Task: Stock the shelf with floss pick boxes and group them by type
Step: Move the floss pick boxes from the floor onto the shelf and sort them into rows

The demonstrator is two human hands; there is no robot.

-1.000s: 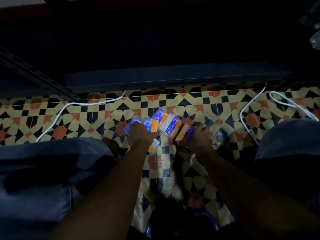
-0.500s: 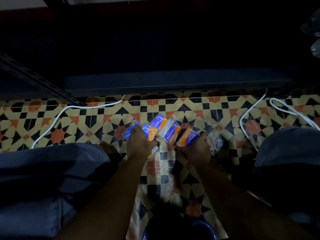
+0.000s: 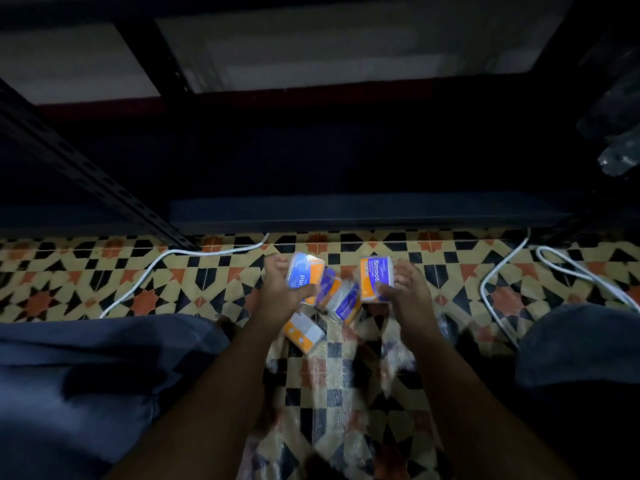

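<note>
Floss pick boxes, small orange-and-blue plastic-wrapped packs: one in each hand, raised just above the patterned floor tiles (image 3: 104, 285), in front of the dark metal shelf (image 3: 346, 216). Left hand (image 3: 277, 292) had fingers and thumb curled round the pack whose label ended in "und" (image 3: 304, 274). Right hand (image 3: 405, 289) pinched the pack reading "Smoot…" (image 3: 375, 277) between thumb and fingers, label facing up.

Three more packs lay on the tiles between and below the hands, nearer the person than the shelf: a blue-faced one (image 3: 329, 285), a clear-wrapped one (image 3: 344, 304), an orange-and-white one (image 3: 304, 331) closest to the person. Crinkled clear wrap (image 3: 346, 393) was spread on the floor further back from the shelf. White cables (image 3: 180, 254) ran along the tiles either side, close to the shelf's front edge.

Judgement: the two held packs looked like different types, so the step in hand was sorting by label before shelving. To do it well: read both labels first, give each type its own stretch of shelf, set packs square with labels out, and check the floor packs against the same two names. Shelf interior was too dark to see what was already stocked.
</note>
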